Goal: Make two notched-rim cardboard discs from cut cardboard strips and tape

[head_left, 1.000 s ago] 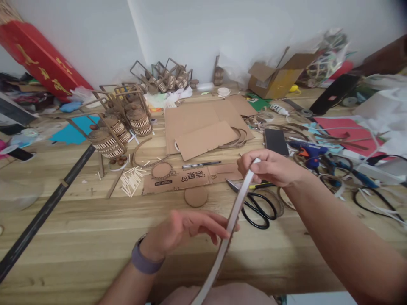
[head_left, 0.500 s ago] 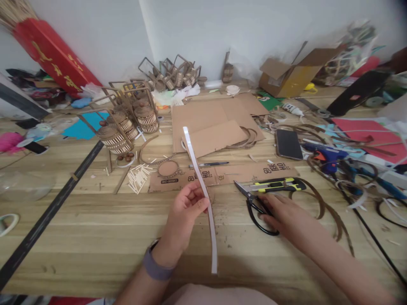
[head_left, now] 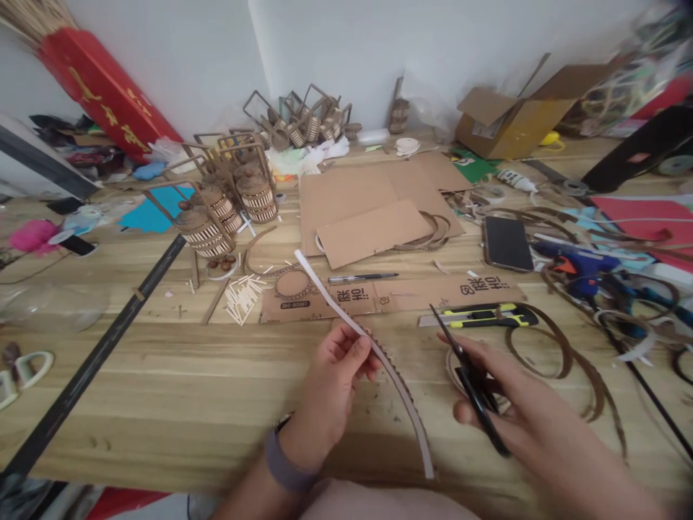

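Observation:
Between thumb and fingers, my left hand (head_left: 343, 368) pinches a long, thin strip (head_left: 399, 386) with a pale face and a brown, bumpy edge. The strip bows, one end toward the cardboard and the other toward my body. To its right, my right hand (head_left: 509, 390) grips black-handled scissors (head_left: 470, 383), lifted off the table with the blades pointing away from me. How far the blades are parted I cannot tell. Just beyond the scissors lies a yellow-and-black utility knife (head_left: 487, 315), its blade out to the left. A pen (head_left: 362, 277) rests behind the strip's far end.
Small slatted baskets (head_left: 208, 230) with tall handles stand at the left, near scattered short sticks (head_left: 243, 297). Cardboard sheets (head_left: 351, 195) cover the middle back. On the right are a phone (head_left: 507, 244), a blue glue gun (head_left: 582, 267) and curled brown strips (head_left: 587, 375). An opened carton (head_left: 514, 126) sits behind.
My right hand has picked the scissors up from beside the utility knife and drawn them nearer. The strip has turned, its near end swinging right. The view has shifted slightly.

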{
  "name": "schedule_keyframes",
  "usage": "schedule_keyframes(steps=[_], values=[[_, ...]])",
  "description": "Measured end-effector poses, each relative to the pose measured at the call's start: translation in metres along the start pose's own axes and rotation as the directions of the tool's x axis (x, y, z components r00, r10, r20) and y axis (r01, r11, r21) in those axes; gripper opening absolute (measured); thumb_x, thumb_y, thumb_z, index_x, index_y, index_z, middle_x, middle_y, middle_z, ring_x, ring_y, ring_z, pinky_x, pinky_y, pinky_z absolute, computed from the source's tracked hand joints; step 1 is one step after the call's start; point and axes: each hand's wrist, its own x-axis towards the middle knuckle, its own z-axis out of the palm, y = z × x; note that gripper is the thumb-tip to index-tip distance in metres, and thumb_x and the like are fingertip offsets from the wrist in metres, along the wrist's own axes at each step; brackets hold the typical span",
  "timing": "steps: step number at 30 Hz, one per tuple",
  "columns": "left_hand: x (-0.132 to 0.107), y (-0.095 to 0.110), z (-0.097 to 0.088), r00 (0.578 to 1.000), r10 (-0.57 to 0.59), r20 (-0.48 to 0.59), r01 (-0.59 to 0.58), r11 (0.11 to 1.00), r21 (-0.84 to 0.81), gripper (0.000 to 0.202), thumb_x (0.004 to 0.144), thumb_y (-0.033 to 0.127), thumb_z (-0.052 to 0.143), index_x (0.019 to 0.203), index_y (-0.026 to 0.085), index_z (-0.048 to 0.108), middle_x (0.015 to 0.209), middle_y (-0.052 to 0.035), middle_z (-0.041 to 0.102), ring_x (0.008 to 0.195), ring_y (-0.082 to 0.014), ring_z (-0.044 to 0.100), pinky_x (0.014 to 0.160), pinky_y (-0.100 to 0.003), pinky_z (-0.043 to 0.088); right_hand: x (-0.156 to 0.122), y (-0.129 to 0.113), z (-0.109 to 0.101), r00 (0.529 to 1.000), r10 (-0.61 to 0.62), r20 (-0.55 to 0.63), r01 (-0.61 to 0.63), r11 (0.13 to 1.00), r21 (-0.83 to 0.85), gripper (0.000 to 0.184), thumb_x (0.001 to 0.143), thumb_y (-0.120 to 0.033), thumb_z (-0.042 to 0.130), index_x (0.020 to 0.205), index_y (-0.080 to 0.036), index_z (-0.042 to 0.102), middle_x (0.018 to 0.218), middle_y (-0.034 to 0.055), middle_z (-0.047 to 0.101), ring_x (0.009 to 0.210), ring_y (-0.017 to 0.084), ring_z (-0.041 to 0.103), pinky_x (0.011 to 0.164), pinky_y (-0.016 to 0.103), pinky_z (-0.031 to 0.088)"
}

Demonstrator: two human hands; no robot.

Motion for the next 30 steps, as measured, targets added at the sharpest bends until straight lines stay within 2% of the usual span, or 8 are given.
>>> schedule_keyframes(steps=[3,5,10,13,15,20,26,30], values=[[-0.002,-0.002,0.002,1.0,0.011,0.028,-0.011,1.0,0.009,0.04,0.061,0.041,0.09,0.074,0.014,0.064,0.065,0.002,0.063,0.058,-0.0082,0.058,0.055,-0.018,0.046,0.002,-0.018,0.005,0.996,-0.025,0.09,0.012,0.989,0.145,0.056,0.078,-0.029,0.059,0.133,-0.023,0.051,0.112,0.0084,0.07,0.097,0.025,0.069,0.075,0.033,0.059],[-0.003,-0.004,0.001,0.999,0.014,0.05,-0.016,0.999,0.029,0.039,0.063,0.042,0.089,0.075,0.014,0.064,0.065,0.0015,0.064,0.059,-0.0085,0.06,0.056,-0.018,0.047,0.006,-0.023,0.007,0.983,-0.003,0.183,-0.035,0.979,0.201,0.057,0.076,-0.027,0.061,0.132,-0.022,0.052,0.112,0.0088,0.069,0.093,0.024,0.069,0.074,0.033,0.057],[-0.007,-0.007,0.0,0.997,0.023,0.077,-0.027,0.998,0.053,0.037,0.07,0.044,0.084,0.077,0.014,0.063,0.067,0.0011,0.065,0.06,-0.0093,0.061,0.056,-0.019,0.048,0.013,-0.026,0.005,0.928,0.039,0.371,-0.122,0.972,0.202,0.049,0.071,-0.017,0.059,0.12,-0.023,0.059,0.083,0.0014,0.073,0.071,0.022,0.068,0.065,0.03,0.053],[-0.007,-0.008,-0.001,0.997,0.031,0.068,-0.036,0.997,0.069,0.035,0.072,0.043,0.083,0.077,0.015,0.062,0.068,0.001,0.065,0.06,-0.0095,0.061,0.056,-0.019,0.049,0.013,-0.029,0.002,0.882,0.061,0.467,-0.172,0.965,0.199,0.054,0.068,-0.011,0.056,0.12,-0.025,0.059,0.071,-0.0025,0.071,0.073,0.022,0.069,0.066,0.029,0.051],[-0.007,-0.008,0.0,0.998,0.034,0.059,-0.039,0.995,0.087,0.036,0.072,0.043,0.083,0.077,0.015,0.062,0.066,0.001,0.065,0.059,-0.0097,0.061,0.056,-0.019,0.049,0.013,-0.032,0.001,0.85,0.054,0.524,-0.185,0.962,0.201,0.057,0.067,-0.008,0.053,0.121,-0.026,0.057,0.072,-0.0022,0.072,0.078,0.023,0.07,0.068,0.029,0.051],[-0.007,-0.009,0.001,0.998,0.022,0.063,-0.03,0.993,0.115,0.039,0.071,0.046,0.083,0.077,0.014,0.061,0.066,-0.0004,0.065,0.058,-0.0106,0.06,0.056,-0.021,0.049,0.014,-0.04,0.003,0.851,0.073,0.52,-0.148,0.984,0.104,0.049,0.067,-0.012,0.057,0.114,-0.025,0.06,0.098,0.0027,0.073,0.083,0.023,0.069,0.065,0.028,0.05],[-0.009,-0.011,-0.001,0.996,0.032,0.089,-0.046,0.987,0.152,0.037,0.075,0.046,0.079,0.079,0.015,0.061,0.065,0.0,0.063,0.057,-0.0104,0.057,0.058,-0.023,0.049,0.016,-0.047,0.005,0.866,0.076,0.495,-0.119,0.991,0.056,0.04,0.069,-0.022,0.069,0.108,-0.025,0.062,0.1,0.0042,0.072,0.078,0.023,0.069,0.063,0.028,0.05],[-0.01,-0.013,-0.002,0.995,0.036,0.088,-0.051,0.984,0.171,0.037,0.077,0.048,0.077,0.077,0.015,0.06,0.065,-0.0004,0.063,0.057,-0.0111,0.056,0.059,-0.024,0.048,0.012,-0.049,0.007,0.883,0.049,0.466,-0.1,0.991,0.085,0.034,0.07,-0.025,0.07,0.104,-0.025,0.063,0.092,0.0032,0.072,0.077,0.023,0.069,0.059,0.027,0.049]])
